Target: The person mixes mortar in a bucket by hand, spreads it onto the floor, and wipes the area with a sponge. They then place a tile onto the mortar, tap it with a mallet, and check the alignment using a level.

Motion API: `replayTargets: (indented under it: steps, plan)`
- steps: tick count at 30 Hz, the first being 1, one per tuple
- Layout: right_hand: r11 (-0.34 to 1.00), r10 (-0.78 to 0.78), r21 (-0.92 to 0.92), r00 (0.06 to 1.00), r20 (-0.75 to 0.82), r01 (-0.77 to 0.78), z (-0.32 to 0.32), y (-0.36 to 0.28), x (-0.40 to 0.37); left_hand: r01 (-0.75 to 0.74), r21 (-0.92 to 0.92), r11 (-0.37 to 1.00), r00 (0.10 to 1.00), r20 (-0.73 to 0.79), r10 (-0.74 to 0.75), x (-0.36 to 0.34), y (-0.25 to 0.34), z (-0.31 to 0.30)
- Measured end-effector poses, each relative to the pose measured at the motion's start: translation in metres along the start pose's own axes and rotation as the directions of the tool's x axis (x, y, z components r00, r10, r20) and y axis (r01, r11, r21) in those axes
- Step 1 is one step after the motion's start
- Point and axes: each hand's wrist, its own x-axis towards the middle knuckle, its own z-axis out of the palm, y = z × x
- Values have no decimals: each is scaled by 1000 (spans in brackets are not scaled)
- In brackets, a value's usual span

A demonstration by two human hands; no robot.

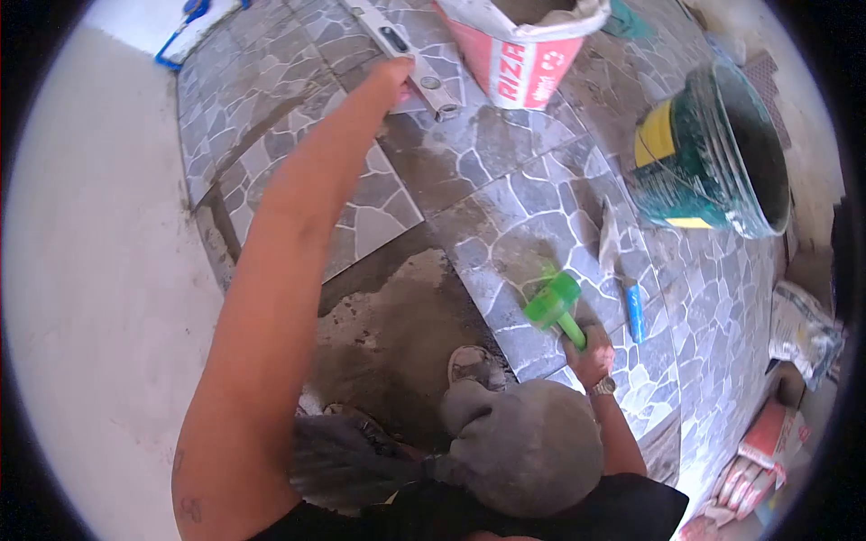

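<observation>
Stretched far forward, my left hand (392,83) is closed at the edge of a spirit level (415,68), which lies across the stone-patterned floor tiles. My right hand (591,356), with a watch on the wrist, grips the handle of a green rubber mallet (553,301). The mallet's head is over a grey tile (514,216). Beside it lies a trowel with a blue handle (635,311), its blade (609,239) coated with mortar. Below my left forearm is a lighter tile (370,216), bordering a patch of bare mortar bed (388,307) near my feet.
A cut-open red and white cement bag (523,68) stands ahead. To its right, a dirty green bucket (695,153) is tilted. A white wall (99,270) runs along the left. Several bags, including a red one (767,437), lie at right. Blue tool frames (171,50) sit at the far left.
</observation>
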Motion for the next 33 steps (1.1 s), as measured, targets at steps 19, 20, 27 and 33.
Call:
replayTargets:
  steps: [19, 20, 27, 33]
  plan:
    - [990, 48, 144, 967, -249, -12, -48, 51, -8, -471, 402, 785, 801, 567, 190, -164, -67, -50]
    - [980, 171, 158, 931, -323, -125, -57, 72, -9, -472, 458, 754, 816, 551, 176, -178, -71, -62]
    - [741, 244, -331, 693, -678, -585, -90, 213, -28, -517, 455, 726, 785, 590, 189, -231, -44, -66]
    - [900, 351, -64, 803, -482, -432, -74, 181, -60, -855, 315, 411, 493, 739, 459, -308, 45, 67]
